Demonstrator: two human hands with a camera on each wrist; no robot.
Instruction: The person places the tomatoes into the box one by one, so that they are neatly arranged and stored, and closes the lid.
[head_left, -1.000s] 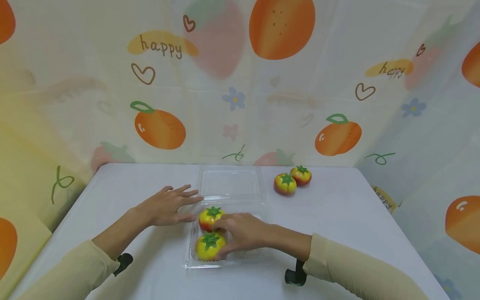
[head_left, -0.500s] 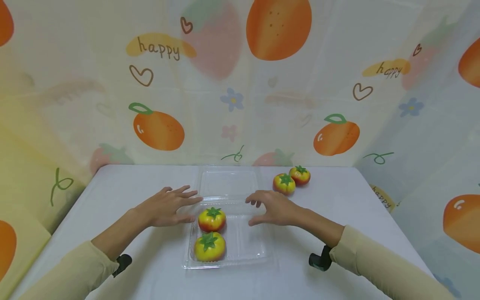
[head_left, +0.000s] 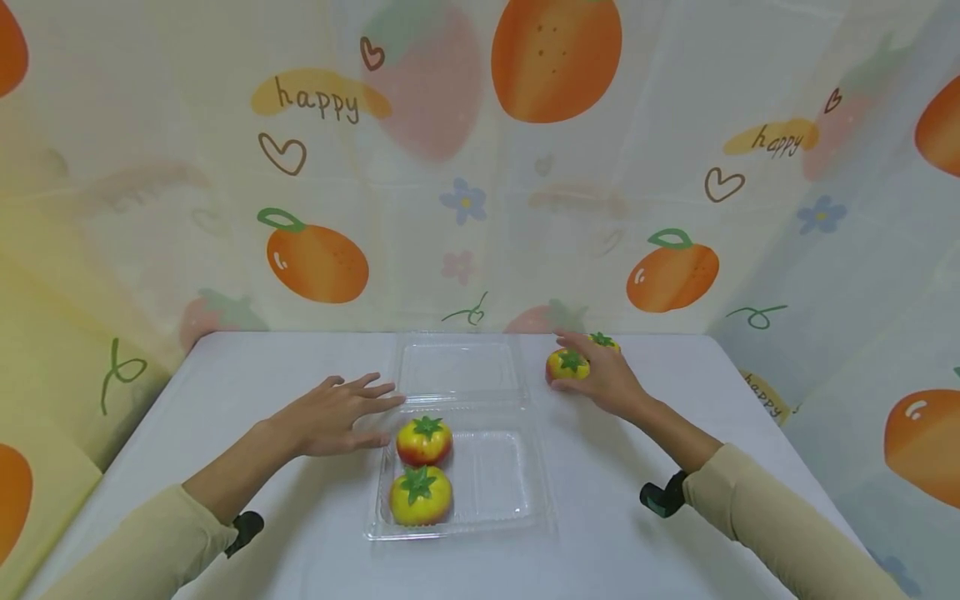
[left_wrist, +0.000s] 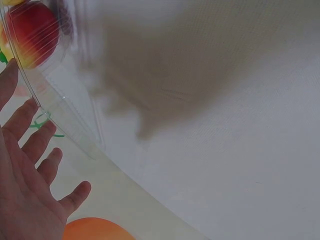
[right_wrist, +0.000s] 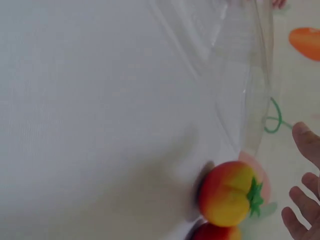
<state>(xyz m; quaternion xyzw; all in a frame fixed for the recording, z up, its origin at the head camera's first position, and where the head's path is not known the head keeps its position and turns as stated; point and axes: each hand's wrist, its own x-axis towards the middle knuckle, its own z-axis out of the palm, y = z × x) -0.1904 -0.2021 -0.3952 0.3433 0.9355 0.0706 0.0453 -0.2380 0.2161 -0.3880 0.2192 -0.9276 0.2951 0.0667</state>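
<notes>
Now the right hand (head_left: pixel 600 377) cups a loose tomato (head_left: pixel 567 364), not yet clenched; left hand (head_left: pixel 330 414) rests flat, released, beside the clear box (head_left: pixel 517 510). Next, I judge: grip, lift.

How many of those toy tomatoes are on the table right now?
4. Two yellow-red toy tomatoes sit in the clear plastic clamshell box: one at the back, one in front. Two more lie outside by the right hand: one, another partly hidden.

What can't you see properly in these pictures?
- Head view: the far tomato is mostly hidden behind the right hand.
- Right wrist view: that tomato is cut off by the bottom edge.
- Left wrist view: the left hand runs off the left edge.
</notes>
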